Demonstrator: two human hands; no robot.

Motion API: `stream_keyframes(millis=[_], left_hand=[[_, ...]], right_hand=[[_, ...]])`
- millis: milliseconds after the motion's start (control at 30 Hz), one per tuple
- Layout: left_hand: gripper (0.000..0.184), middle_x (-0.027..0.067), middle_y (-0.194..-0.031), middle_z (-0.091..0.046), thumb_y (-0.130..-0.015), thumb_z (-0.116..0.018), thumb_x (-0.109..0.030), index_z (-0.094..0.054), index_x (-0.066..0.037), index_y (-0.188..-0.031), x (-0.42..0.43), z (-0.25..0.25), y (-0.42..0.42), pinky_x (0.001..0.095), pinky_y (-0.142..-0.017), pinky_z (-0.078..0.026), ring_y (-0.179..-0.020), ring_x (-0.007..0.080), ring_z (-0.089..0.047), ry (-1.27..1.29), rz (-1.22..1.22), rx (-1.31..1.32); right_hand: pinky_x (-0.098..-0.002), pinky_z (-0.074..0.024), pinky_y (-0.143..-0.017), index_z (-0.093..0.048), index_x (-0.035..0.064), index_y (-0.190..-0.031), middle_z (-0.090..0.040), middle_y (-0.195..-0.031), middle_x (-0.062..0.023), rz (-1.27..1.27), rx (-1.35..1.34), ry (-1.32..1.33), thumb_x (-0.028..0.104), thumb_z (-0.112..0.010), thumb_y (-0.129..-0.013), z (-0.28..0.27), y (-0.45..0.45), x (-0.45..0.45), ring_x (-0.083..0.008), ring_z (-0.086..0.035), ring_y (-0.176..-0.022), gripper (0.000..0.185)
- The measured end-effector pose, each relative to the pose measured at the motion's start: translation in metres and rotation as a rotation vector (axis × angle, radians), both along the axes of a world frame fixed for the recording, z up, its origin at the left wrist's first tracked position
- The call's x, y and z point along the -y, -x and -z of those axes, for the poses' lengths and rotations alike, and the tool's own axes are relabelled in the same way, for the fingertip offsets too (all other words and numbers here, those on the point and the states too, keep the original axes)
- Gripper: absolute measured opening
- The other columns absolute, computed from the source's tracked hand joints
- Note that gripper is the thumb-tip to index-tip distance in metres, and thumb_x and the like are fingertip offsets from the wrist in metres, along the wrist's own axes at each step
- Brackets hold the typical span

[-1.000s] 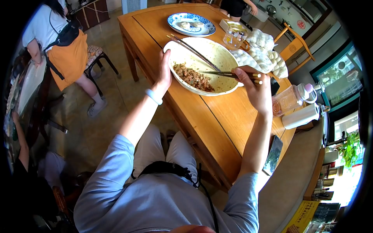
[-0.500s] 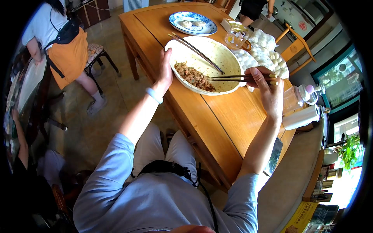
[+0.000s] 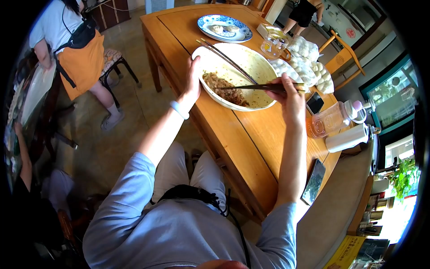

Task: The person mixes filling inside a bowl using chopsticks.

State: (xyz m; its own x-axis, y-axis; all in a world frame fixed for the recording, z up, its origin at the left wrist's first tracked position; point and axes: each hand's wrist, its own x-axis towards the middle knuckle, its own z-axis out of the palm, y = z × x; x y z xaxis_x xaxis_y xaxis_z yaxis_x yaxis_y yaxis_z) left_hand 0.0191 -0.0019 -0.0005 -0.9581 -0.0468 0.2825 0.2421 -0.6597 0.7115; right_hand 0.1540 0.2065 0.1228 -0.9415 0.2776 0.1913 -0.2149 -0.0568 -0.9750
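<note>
A large white bowl [image 3: 264, 71] stands tilted at the near edge of the wooden table. My left hand [image 3: 193, 83] grips its left rim, thumb up by the edge. Brown minced filling [image 3: 233, 95] lies in the lower left of the bowl. In my right hand [image 3: 289, 92] is a pair of dark chopsticks [image 3: 255, 87], held nearly level over the bowl with the tips at the filling. A second pair of chopsticks [image 3: 228, 60] leans inside, resting across the far rim. Behind the bowl sits a blue-and-white plate [image 3: 245, 35] with a few dumplings.
Bags of white round pieces [image 3: 302, 67], a glass mug [image 3: 274, 46] and a phone [image 3: 315, 103] lie at the table's right. Nearer are bottles [image 3: 329, 120] and another phone [image 3: 313, 181]. A person in an orange skirt [image 3: 80, 62] stands at another table on the left.
My right hand has moved left, carrying the chopstick tips across the filling to its left side. The left hand still holds the bowl. The filling looks more spread out.
</note>
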Motion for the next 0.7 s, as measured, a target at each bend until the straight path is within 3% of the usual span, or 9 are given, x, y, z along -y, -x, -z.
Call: stream_keyframes(millis=[200, 433, 567, 700], left_hand=[[0.053, 0.0128, -0.122, -0.044, -0.085, -0.049, -0.039, -0.038, -0.002, -0.121, 0.0, 0.001, 0.0, 0.035, -0.101, -0.023, -0.116, 0.0204, -0.038, 0.008, -0.005, 0.002], [0.051, 0.0116, -0.122, -0.044, -0.085, -0.049, -0.038, -0.039, -0.003, -0.121, 0.0, 0.002, 0.0, 0.0353, -0.102, -0.022, -0.116, 0.0195, -0.037, 0.002, 0.005, -0.008], [0.051, 0.0117, -0.122, -0.044, -0.085, -0.049, -0.038, -0.039, -0.003, -0.12, -0.001, 0.002, 0.001, 0.0353, -0.102, -0.022, -0.116, 0.0196, -0.037, -0.011, -0.007, -0.012], [0.051, 0.011, -0.12, -0.045, -0.085, -0.049, -0.039, -0.039, -0.003, -0.12, 0.0, 0.01, 0.007, 0.0346, -0.101, -0.024, -0.114, 0.0194, -0.039, 0.014, -0.003, -0.002]], right_hand=[[-0.0302, -0.0569, -0.065, -0.057, -0.002, -0.08, -0.063, -0.081, -0.0156, 0.075, -0.096, 0.133, 0.025, -0.052, -0.089, 0.011, 0.009, 0.01, -0.0224, -0.065, -0.074, 0.029], [-0.0273, -0.0557, -0.065, -0.06, -0.0037, -0.084, -0.064, -0.082, -0.0142, -0.036, -0.019, -0.116, 0.027, -0.05, -0.09, -0.003, 0.002, -0.006, -0.0205, -0.065, -0.074, 0.033], [-0.0254, -0.0554, -0.06, -0.061, -0.003, -0.084, -0.064, -0.078, -0.0136, 0.115, -0.113, -0.199, 0.024, -0.049, -0.091, -0.027, -0.014, -0.008, -0.0188, -0.064, -0.069, 0.03], [-0.0282, -0.0548, -0.067, -0.062, -0.0047, -0.086, -0.064, -0.081, -0.0126, -0.014, -0.15, -0.221, 0.022, -0.053, -0.089, -0.009, -0.006, 0.008, -0.0187, -0.064, -0.074, 0.029]])
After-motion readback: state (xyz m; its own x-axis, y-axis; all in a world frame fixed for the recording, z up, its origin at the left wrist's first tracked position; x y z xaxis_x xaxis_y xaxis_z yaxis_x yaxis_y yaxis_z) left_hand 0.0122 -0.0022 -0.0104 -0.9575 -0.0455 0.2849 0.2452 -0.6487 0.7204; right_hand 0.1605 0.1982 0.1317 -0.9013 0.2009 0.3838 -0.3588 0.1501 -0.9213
